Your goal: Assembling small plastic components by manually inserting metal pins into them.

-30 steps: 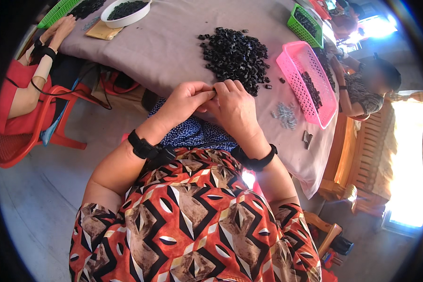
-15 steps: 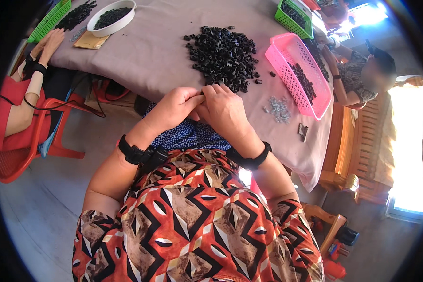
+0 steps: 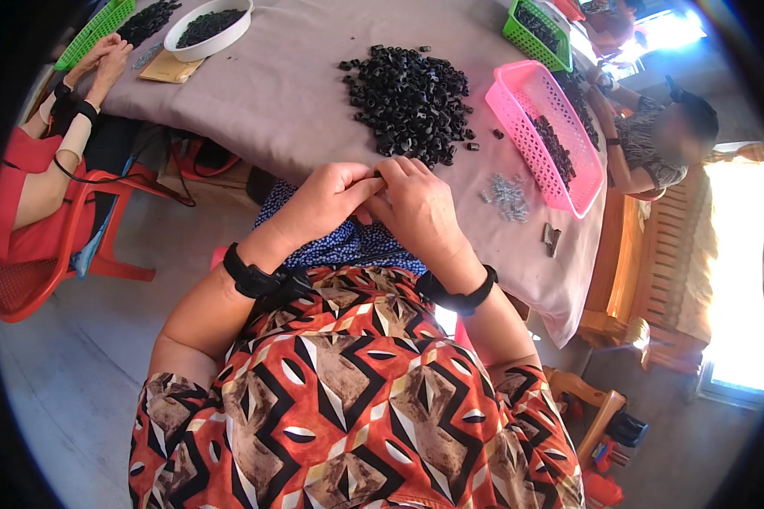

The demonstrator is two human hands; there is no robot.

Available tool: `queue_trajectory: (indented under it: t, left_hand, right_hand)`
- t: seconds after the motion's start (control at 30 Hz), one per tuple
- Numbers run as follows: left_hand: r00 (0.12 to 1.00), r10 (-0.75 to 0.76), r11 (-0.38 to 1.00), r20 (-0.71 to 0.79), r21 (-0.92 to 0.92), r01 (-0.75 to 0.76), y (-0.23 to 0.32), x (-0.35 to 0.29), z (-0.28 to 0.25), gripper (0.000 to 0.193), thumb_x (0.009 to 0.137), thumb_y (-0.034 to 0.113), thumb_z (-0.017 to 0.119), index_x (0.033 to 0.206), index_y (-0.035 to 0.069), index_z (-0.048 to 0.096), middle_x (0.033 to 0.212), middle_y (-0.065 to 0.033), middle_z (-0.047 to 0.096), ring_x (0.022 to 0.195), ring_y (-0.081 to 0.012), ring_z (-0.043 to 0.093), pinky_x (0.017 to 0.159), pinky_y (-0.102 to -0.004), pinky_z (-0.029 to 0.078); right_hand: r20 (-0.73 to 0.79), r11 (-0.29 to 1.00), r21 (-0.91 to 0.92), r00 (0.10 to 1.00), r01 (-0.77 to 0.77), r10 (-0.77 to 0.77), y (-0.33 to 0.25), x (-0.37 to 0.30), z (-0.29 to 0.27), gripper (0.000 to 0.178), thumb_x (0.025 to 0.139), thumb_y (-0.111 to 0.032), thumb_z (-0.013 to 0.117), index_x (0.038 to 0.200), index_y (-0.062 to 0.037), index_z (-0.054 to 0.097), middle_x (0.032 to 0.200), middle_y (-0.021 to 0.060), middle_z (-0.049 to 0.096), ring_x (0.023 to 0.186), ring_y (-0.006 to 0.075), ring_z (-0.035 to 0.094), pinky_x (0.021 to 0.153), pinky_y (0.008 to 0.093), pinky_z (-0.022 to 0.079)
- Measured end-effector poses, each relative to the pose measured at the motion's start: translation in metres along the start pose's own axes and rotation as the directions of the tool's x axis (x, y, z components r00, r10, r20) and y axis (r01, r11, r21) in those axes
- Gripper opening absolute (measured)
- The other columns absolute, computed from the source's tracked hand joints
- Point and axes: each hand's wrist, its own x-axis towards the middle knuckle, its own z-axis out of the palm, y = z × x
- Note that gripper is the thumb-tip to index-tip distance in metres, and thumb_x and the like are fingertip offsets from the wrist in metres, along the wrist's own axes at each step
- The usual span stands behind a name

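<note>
Two hands meet at the table's near edge, pinching a small dark piece.
The left hand (image 3: 327, 202) and right hand (image 3: 423, 204) press their fingertips together around the small dark piece (image 3: 379, 174), mostly hidden by the fingers. Just beyond them on the table (image 3: 289, 85) lies a heap of black pieces (image 3: 407, 102); to its right stands a pink basket (image 3: 516, 119) partly filled with dark pieces, with clear small parts (image 3: 507, 198) scattered just left of its near end.

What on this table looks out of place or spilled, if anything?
One black piece lies apart from the black pile, between it and the pink basket, so it looks like a stray. Nothing else stands out.
</note>
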Motion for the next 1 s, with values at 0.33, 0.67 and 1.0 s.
queue_trajectory:
  t: [0.33,0.67,1.0]
  left_hand:
    - [0.998,-0.056,0.989,0.007,-0.14,0.057,-0.001,0.0,-0.002,0.031,0.103,0.023,0.053,0.094,-0.003,0.068,0.081,-0.0059,0.07,0.066,-0.0116,0.066,0.062,-0.0238,0.054]
    - [0.999,-0.04,0.996,0.023,-0.084,0.042,0.001,0.004,-0.005,0.035,0.104,0.032,0.053,0.103,0.0,0.068,0.086,-0.0061,0.071,0.066,-0.0099,0.064,0.062,-0.0213,0.052]
    - [0.991,0.125,0.975,-0.052,0.192,-0.113,0.031,0.046,-0.011,0.023,0.098,0.019,0.061,0.11,0.0,0.067,0.085,-0.0022,0.069,0.069,-0.0073,0.059,0.065,-0.0224,0.05]
  right_hand:
    - [-0.04,0.999,-0.036,0.999,0.008,-0.01,-0.002,-0.001,0.006,0.019,0.078,-0.02,0.069,0.083,-0.0053,0.058,0.079,0.0102,0.062,0.078,0.0302,0.064,0.067,0.04,0.054]
    - [0.087,0.911,0.203,0.933,-0.359,0.348,0.031,-0.01,-0.036,0.032,0.081,-0.018,0.079,0.109,-0.0059,0.071,0.086,0.0088,0.068,0.072,0.0166,0.062,0.065,0.0319,0.051]
    - [-0.237,0.825,-0.162,0.833,-0.542,0.501,0.154,-0.003,-0.12,0.055,0.082,-0.027,0.078,0.131,-0.0105,0.06,0.085,0.0131,0.07,0.079,0.0298,0.069,0.07,0.0416,0.054]
